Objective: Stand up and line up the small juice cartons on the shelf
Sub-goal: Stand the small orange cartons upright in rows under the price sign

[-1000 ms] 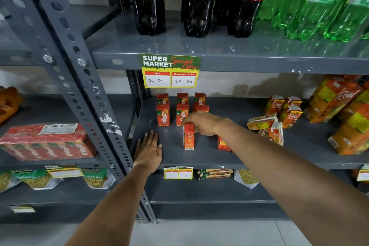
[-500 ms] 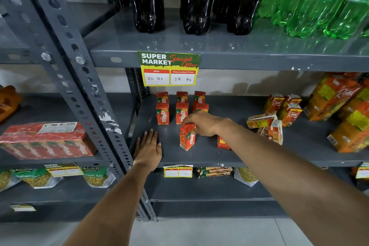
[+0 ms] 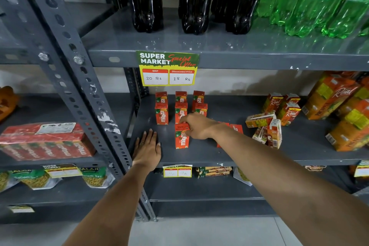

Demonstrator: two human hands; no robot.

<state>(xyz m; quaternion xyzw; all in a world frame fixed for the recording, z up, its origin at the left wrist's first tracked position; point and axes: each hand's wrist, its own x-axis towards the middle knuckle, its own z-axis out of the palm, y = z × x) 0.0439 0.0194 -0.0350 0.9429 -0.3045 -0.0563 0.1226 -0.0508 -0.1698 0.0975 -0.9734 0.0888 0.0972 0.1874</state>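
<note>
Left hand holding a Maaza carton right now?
No, the left hand lies flat on the shelf; the right hand grips the Maaza carton.

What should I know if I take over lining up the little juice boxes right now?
Left hand lies flat and open on the shelf.
Right hand grips an upright Maaza carton, in front of the middle column.
Done: six cartons standing in three columns.
Left: let go of this one, then stand up the flat red cartons behind the right wrist.
</note>
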